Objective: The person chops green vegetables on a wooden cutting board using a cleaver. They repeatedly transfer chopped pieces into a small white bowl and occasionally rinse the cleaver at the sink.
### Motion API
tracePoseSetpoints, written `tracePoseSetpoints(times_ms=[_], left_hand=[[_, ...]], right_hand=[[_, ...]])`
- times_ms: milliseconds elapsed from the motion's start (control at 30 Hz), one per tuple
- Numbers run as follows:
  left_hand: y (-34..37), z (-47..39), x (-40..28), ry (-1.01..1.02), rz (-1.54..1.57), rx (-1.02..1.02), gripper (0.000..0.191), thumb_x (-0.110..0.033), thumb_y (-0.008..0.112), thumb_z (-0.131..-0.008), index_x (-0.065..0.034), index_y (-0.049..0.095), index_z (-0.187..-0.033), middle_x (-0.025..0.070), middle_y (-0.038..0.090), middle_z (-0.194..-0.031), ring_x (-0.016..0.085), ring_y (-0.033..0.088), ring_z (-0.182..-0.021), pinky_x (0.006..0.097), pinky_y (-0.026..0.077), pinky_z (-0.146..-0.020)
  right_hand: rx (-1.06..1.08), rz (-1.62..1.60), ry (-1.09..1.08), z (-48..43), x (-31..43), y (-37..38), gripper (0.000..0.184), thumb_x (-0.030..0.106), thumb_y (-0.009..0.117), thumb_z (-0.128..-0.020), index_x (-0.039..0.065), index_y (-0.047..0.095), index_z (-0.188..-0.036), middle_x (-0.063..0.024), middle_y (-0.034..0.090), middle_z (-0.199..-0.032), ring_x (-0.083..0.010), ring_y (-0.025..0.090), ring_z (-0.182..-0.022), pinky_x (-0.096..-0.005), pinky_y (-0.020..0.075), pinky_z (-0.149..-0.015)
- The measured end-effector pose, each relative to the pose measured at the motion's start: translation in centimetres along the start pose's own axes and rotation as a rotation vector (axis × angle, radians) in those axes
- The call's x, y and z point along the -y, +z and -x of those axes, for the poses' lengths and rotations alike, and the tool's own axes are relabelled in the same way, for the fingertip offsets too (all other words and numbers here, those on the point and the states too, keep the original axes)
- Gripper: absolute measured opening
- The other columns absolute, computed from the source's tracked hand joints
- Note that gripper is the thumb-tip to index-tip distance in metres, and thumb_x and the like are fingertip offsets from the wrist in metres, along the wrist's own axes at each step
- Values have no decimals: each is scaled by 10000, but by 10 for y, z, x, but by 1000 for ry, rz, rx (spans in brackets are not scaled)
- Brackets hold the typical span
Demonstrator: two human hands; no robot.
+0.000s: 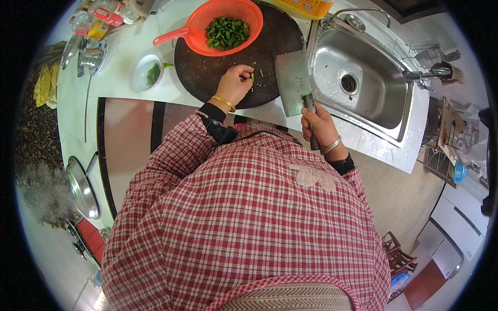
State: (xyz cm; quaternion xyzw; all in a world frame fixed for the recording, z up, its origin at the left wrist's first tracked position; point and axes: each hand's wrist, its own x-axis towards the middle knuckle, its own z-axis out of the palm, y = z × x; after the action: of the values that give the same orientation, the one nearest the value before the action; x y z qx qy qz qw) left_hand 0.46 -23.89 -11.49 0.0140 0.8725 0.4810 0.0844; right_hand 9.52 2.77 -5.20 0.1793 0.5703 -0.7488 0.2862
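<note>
In my right hand (pixel 322 126) is the dark handle of a Chinese cleaver (pixel 292 79). Its broad blade overlaps the right edge of a round dark chopping board (pixel 218 74). My left hand (pixel 235 84) rests over the front of the board with curled fingers. Beside its fingertips lies a small piece of green pepper (pixel 261 72); whether the fingers pinch another piece is unclear. At the back of the board, an orange plastic colander (pixel 194 23) with a long handle holds many cut green peppers (pixel 227 33).
Left of the board stands a white bowl (pixel 139 77) with green pieces inside. A steel sink (pixel 373 85) with water drops lies to the right, its rim close to the cleaver. A metal lid (pixel 83 190) leans at far left near steam. Bottles (pixel 101 29) stand back left.
</note>
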Motion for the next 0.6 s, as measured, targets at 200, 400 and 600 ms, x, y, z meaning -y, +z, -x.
tracePoseSetpoints(times_ms=[200, 400, 600], left_hand=[[-1, 4, -4, -1, -11, -19, 306, -39, 653, -763, -53, 655, -1069, 104, 612, -958, 210, 637, -791, 310, 529, -742], [-2, 4, -5, 1, 1, -15, 276, -64, 659, -772, -54, 661, -1048, 105, 604, -958, 233, 629, -786, 323, 527, -750], [18, -10, -25, 76, -429, -72, 331, -263, 702, -816, -18, 609, -1018, 191, 609, -1036, 349, 635, -881, 428, 530, -795]], right_hand=[[-6, 28, -1, 1, -1, -1, 146, 199, 543, -952, 86, 474, -1014, 0, 462, -654, -100, 417, -441, -254, 337, -403], [-2, 33, -1, 0, 0, 0, 158, 212, 547, -949, 89, 470, -1010, 2, 464, -661, -97, 416, -447, -253, 335, -406], [-18, 16, 26, -1, -1, -1, 145, 209, 547, -950, 95, 472, -1000, 3, 463, -659, -96, 417, -450, -253, 336, -406]])
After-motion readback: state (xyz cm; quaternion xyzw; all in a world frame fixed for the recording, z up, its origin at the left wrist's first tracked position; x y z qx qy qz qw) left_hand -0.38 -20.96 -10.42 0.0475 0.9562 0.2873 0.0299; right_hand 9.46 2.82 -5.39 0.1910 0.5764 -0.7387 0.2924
